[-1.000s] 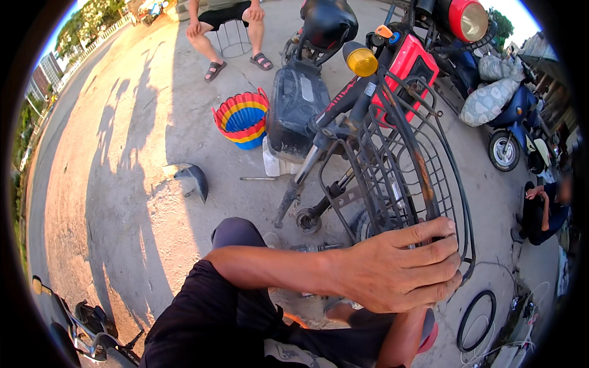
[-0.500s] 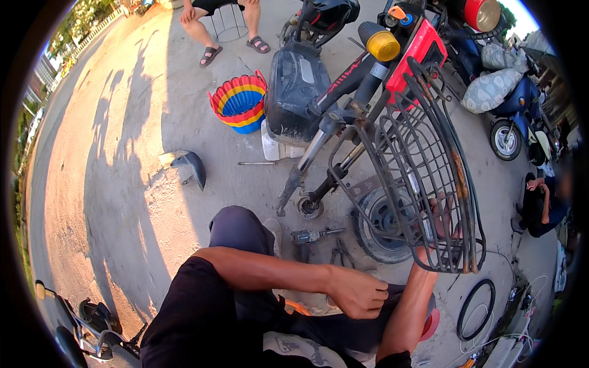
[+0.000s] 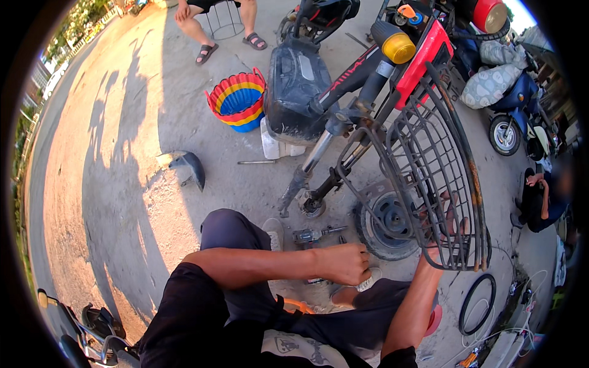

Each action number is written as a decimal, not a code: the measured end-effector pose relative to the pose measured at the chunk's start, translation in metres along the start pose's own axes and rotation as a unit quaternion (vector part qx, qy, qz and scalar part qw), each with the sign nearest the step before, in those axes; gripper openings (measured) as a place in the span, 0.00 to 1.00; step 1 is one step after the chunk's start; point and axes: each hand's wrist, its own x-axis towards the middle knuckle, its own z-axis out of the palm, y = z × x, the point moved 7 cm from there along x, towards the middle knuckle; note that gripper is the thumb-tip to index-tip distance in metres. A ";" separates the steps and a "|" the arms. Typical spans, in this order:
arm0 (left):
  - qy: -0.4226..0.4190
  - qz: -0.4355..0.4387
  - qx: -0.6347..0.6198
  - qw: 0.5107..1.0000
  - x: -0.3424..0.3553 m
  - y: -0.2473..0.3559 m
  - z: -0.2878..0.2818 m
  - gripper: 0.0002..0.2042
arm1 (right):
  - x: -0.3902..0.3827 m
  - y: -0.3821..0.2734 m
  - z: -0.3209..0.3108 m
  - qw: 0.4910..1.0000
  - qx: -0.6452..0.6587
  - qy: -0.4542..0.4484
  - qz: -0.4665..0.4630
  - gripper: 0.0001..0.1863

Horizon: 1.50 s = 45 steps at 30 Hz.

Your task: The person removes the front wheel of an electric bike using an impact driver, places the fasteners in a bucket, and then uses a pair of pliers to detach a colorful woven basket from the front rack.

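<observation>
My left hand [image 3: 345, 264] is closed over my lap, palm down, with its fingers curled under. Whatever it may hold is hidden. Behind the bars of a rusty black wire basket [image 3: 439, 165], my right hand [image 3: 453, 219] shows only in part, its fingers seemingly gripping the basket. The basket sits at the front of a red and black motorbike [image 3: 423, 61], whose fork [image 3: 319, 150] has no wheel in it. Beneath the basket lies a small wheel with a tyre [image 3: 388, 216]. A power tool [image 3: 316, 234] rests on the ground past my left hand.
Left of the bike stand colourful stacked baskets [image 3: 238, 98], near a seated person's sandals [image 3: 207, 54]. A dark curved fender [image 3: 189, 168] and a metal rod [image 3: 256, 162] lie on the ground. At right are a loose tyre [image 3: 477, 305], a parked scooter [image 3: 506, 132] and another person [image 3: 540, 199].
My left hand has moved up and to the left, over the pliers on the ground. The basket and fork have swung slightly right, with my right hand still behind the bars.
</observation>
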 end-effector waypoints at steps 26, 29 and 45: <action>0.242 -0.207 0.014 0.948 -0.027 -0.096 -0.110 0.08 | 0.025 -0.017 -0.071 0.913 -0.232 0.316 -0.113 0.22; 0.272 -0.308 0.028 0.911 -0.040 -0.123 -0.130 0.09 | 0.033 -0.007 -0.058 0.931 -0.262 0.240 -0.084 0.21; 0.220 -0.460 -0.050 0.859 -0.061 -0.176 -0.123 0.32 | -0.037 0.028 0.022 0.905 -0.277 0.245 -0.211 0.30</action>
